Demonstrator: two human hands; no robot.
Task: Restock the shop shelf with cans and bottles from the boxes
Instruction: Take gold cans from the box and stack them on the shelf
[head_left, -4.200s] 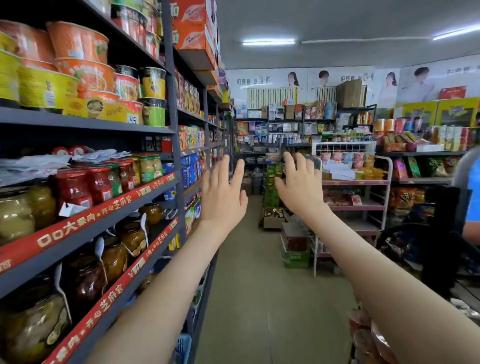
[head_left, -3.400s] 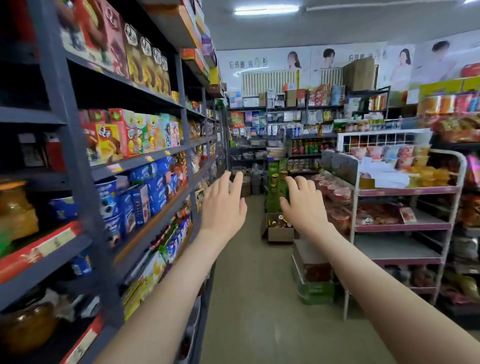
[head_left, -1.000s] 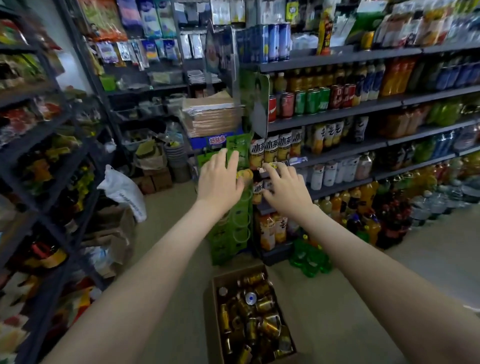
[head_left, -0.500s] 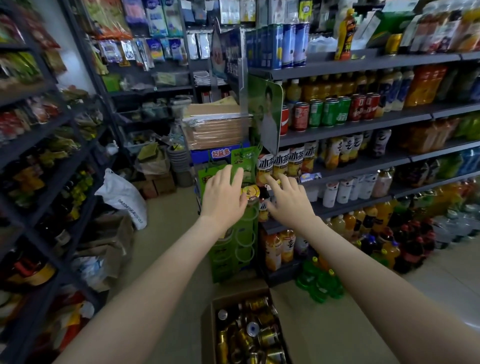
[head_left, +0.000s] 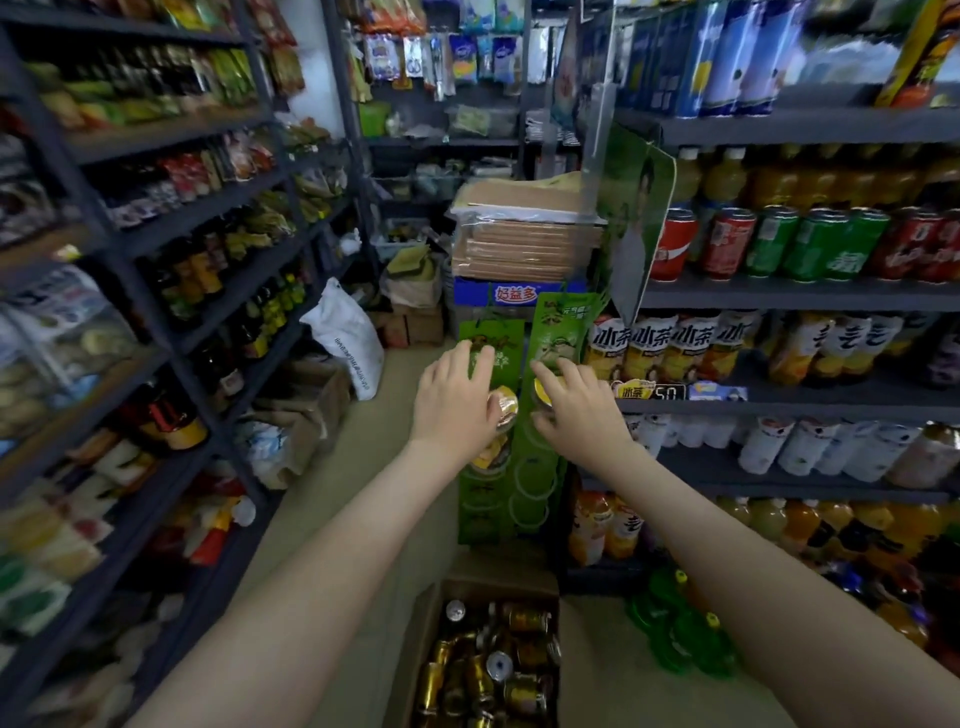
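Both my arms reach forward with empty hands. My left hand (head_left: 457, 402) and my right hand (head_left: 576, 413) hover, fingers spread, in front of a green cardboard display rack (head_left: 511, 499) that holds a few gold-topped cans (head_left: 505, 405). On the floor below stands an open cardboard box (head_left: 485, 660) full of gold cans lying loose. To the right, the drinks shelf (head_left: 779, 299) carries rows of red and green cans and bottles.
A dark snack and jar shelf (head_left: 171, 332) lines the left. A white sack (head_left: 345, 338) and cardboard boxes (head_left: 301, 395) sit on the floor behind. Flat cartons (head_left: 519, 244) are stacked past the rack. Green bottles (head_left: 675, 629) stand on the floor at right.
I have walked down the aisle and turned to the drinks shelf. Over the last second the view closed in on the green rack; both hands stay spread and empty.
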